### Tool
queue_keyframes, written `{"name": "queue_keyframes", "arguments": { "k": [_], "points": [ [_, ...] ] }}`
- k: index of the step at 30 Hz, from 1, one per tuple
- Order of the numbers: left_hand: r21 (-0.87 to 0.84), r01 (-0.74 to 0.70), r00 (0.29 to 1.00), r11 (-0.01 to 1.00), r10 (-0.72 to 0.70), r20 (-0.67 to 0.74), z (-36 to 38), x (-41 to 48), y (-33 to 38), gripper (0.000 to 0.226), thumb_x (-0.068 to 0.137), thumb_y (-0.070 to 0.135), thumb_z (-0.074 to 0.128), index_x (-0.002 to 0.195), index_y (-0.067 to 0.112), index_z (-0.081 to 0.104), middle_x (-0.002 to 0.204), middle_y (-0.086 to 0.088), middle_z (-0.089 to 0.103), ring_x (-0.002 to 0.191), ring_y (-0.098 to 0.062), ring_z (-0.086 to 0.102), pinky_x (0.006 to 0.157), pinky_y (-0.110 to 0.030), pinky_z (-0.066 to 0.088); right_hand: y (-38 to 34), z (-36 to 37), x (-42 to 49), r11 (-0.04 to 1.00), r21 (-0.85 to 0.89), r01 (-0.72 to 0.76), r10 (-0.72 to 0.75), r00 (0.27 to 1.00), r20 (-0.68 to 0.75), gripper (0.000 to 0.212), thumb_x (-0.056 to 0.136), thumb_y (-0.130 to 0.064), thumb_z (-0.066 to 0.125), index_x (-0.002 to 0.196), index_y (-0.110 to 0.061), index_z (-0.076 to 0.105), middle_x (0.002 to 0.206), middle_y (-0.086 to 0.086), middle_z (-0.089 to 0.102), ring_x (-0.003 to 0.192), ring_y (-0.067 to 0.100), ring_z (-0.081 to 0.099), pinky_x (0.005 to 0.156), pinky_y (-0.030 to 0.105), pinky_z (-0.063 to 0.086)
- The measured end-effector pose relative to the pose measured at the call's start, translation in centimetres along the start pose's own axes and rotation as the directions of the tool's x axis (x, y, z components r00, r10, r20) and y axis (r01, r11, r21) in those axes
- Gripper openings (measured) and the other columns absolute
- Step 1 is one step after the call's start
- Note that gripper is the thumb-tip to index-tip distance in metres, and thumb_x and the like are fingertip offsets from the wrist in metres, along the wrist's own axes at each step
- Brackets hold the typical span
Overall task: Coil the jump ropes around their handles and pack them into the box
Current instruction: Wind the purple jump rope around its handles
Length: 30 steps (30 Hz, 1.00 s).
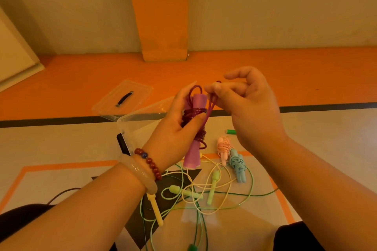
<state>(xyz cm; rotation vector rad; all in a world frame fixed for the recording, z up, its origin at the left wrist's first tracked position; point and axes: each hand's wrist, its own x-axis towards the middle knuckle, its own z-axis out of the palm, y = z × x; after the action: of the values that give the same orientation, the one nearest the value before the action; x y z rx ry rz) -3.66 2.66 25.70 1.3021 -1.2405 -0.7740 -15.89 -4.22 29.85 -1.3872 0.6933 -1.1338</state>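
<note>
My left hand (173, 128) grips the pink-purple handles (192, 155) of a jump rope upright, thumb pressing on the dark purple rope (192, 113) wound round them. My right hand (244, 100) pinches a loop of that same purple rope beside the handles' top end. The clear plastic box (138, 126) stands on the floor behind my left hand, partly hidden by it. On the floor below lie a coiled pink rope (223, 147) and a coiled blue rope (237, 166), side by side.
The box's clear lid (124, 97) with a dark handle lies on the orange floor behind the box. Loose yellow and green ropes with light green handles (212, 187) and a yellow handle (156, 210) tangle on the floor in front. A green handle (230, 131) lies to the right.
</note>
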Motion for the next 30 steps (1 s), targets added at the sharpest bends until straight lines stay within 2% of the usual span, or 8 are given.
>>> {"name": "queue_keyframes", "arguments": {
  "k": [3,7,13,17,21,23,27,30],
  "points": [
    [0.02,-0.024,1.0,1.0,0.024,0.006,-0.1,0.0,-0.1,0.051,0.093,0.022,0.057,0.119,0.06,0.036,0.117,0.018,0.058,0.09,-0.006,0.066,0.075,-0.033,0.057,0.1,0.0,0.0,0.991,-0.123,0.049,-0.046,0.999,0.027,0.019,0.083,-0.009,0.071,0.088,-0.019,0.055,0.082,0.006,0.07,0.08,0.018,0.071,0.074,0.035,0.059],
    [-0.04,0.055,0.998,0.998,-0.054,0.013,-0.2,0.2,-0.2,0.035,0.085,0.033,0.055,0.101,0.063,0.048,0.112,0.011,0.064,0.094,-0.022,0.068,0.084,-0.049,0.056,0.5,0.2,0.2,0.974,-0.213,0.08,-0.07,0.996,0.052,0.016,0.079,-0.012,0.075,0.08,-0.023,0.064,0.077,-0.006,0.071,0.078,0.013,0.071,0.075,0.036,0.059],
    [-0.223,0.096,0.995,0.97,-0.101,-0.012,0.2,0.5,-0.2,0.037,0.101,0.012,0.044,0.106,0.048,0.053,0.111,0.014,0.063,0.104,-0.02,0.064,0.081,-0.044,0.058,1.4,0.0,0.6,0.909,-0.367,0.196,-0.179,0.981,0.082,0.026,0.08,-0.005,0.074,0.073,-0.029,0.067,0.088,-0.011,0.061,0.085,0.007,0.064,0.074,0.033,0.058],
    [-0.246,0.057,0.998,0.967,-0.065,-0.025,0.6,0.5,0.2,0.031,0.099,0.009,0.045,0.116,0.035,0.049,0.096,0.023,0.063,0.087,-0.01,0.066,0.073,-0.036,0.06,1.7,0.0,0.3,0.883,-0.409,0.228,-0.248,0.969,0.004,0.024,0.081,-0.005,0.074,0.077,-0.028,0.067,0.091,-0.011,0.059,0.087,0.004,0.062,0.072,0.025,0.057],
    [-0.197,0.039,0.995,0.98,-0.056,-0.081,0.9,0.6,0.1,0.031,0.099,0.006,0.045,0.11,0.034,0.048,0.09,0.027,0.062,0.076,-0.009,0.066,0.077,-0.047,0.059,1.5,-0.1,0.3,0.852,-0.462,0.245,-0.258,0.965,0.035,0.022,0.082,-0.001,0.07,0.092,-0.021,0.069,0.099,-0.014,0.053,0.084,-0.005,0.062,0.068,0.008,0.049],
    [-0.196,0.047,0.994,0.98,-0.066,-0.092,0.7,0.7,0.0,0.029,0.098,0.006,0.046,0.107,0.034,0.049,0.092,0.023,0.063,0.073,-0.009,0.066,0.077,-0.05,0.058,1.5,-0.2,0.3,0.808,-0.532,0.253,-0.256,0.964,0.069,0.024,0.084,-0.001,0.068,0.103,-0.014,0.071,0.103,-0.011,0.051,0.084,-0.008,0.059,0.067,0.003,0.046],
    [-0.236,0.101,0.992,0.967,-0.115,-0.047,0.2,0.7,0.1,0.026,0.096,0.009,0.053,0.108,0.031,0.053,0.098,0.013,0.063,0.072,-0.014,0.068,0.075,-0.051,0.059,1.6,-0.3,0.5,0.758,-0.61,0.232,-0.25,0.967,0.056,0.012,0.083,-0.005,0.067,0.09,-0.013,0.072,0.104,-0.008,0.051,0.081,0.0,0.057,0.07,0.01,0.05],
    [-0.224,0.115,0.993,0.968,-0.12,-0.008,0.1,0.7,-0.1,0.032,0.083,0.028,0.07,0.111,0.033,0.055,0.11,-0.001,0.061,0.081,-0.022,0.068,0.076,-0.056,0.057,1.7,-0.3,0.5,0.756,-0.623,0.202,-0.218,0.975,0.051,0.01,0.086,-0.009,0.063,0.086,-0.019,0.063,0.091,-0.011,0.053,0.077,-0.002,0.055,0.064,0.009,0.046]
  ]
}}
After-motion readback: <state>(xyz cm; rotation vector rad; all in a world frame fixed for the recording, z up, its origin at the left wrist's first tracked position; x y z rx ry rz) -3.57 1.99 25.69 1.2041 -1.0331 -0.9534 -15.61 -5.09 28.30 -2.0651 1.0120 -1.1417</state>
